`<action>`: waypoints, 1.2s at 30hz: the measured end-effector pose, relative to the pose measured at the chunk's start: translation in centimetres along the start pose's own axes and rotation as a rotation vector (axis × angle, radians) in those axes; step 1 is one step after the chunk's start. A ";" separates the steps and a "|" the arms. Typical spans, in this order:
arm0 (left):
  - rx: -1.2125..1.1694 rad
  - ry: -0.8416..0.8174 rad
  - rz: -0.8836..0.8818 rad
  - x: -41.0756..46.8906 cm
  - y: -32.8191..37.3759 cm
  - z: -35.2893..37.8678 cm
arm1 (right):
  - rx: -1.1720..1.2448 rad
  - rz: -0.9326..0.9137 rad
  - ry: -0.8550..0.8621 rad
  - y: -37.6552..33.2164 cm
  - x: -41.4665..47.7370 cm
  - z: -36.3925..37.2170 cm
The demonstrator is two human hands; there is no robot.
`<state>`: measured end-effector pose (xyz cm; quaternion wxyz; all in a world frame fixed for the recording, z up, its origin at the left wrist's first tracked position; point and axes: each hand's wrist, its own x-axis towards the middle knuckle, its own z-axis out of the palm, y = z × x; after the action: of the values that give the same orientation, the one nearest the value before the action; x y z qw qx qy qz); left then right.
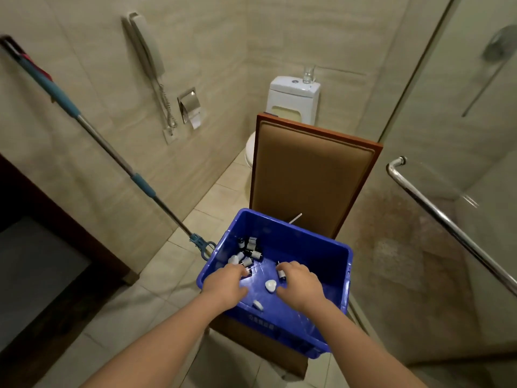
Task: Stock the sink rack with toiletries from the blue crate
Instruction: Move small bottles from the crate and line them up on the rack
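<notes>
Both hands are down inside the crate (279,228), which sits on a chair (310,169) in the lower middle of the frame. The left hand (226,284) reaches its fingertips onto a heap of small bottles (249,252) in the crate's upper-left corner. The right hand (300,284) is curled over the floor beside a lone bottle (281,274). I cannot tell whether either has a grip. Two white pieces (270,286) lie loose between them.

The bottles look light, hard and smooth, so they will likely roll; pinch each across the body, not the cap.

The crate walls are high, so lift straight up. A mop (112,152) leans at left and a door rail (442,217) juts at right. No sink rack shows.
</notes>
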<state>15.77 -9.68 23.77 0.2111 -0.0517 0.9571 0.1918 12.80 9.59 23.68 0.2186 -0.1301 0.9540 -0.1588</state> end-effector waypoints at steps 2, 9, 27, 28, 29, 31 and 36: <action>-0.006 -0.016 0.003 1.0 -1.1 -0.1 | 0.008 0.030 -0.017 -0.6 0.8 0.5; -0.028 -0.085 0.017 4.8 -3.3 1.0 | 0.016 0.103 -0.085 -0.6 3.6 1.6; -0.099 -0.303 -0.159 16.8 -5.2 5.2 | 0.077 0.168 -0.309 4.3 16.5 5.9; -0.104 -0.321 -0.173 17.3 -5.4 5.7 | 0.082 0.179 -0.327 4.7 17.0 6.4; -0.109 -0.338 -0.190 17.8 -5.7 6.3 | 0.086 0.189 -0.342 5.1 17.5 6.8; -0.119 -0.366 -0.223 18.8 -6.0 7.4 | 0.090 0.209 -0.360 5.7 18.4 7.7; -0.141 -0.399 -0.266 20.9 -6.8 9.9 | 0.102 0.234 -0.399 6.9 20.5 9.9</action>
<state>1.85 -12.46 4.28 0.4152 -0.1529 0.8654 0.2352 -1.78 6.96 5.00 0.4262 -0.0363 0.8911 -0.1515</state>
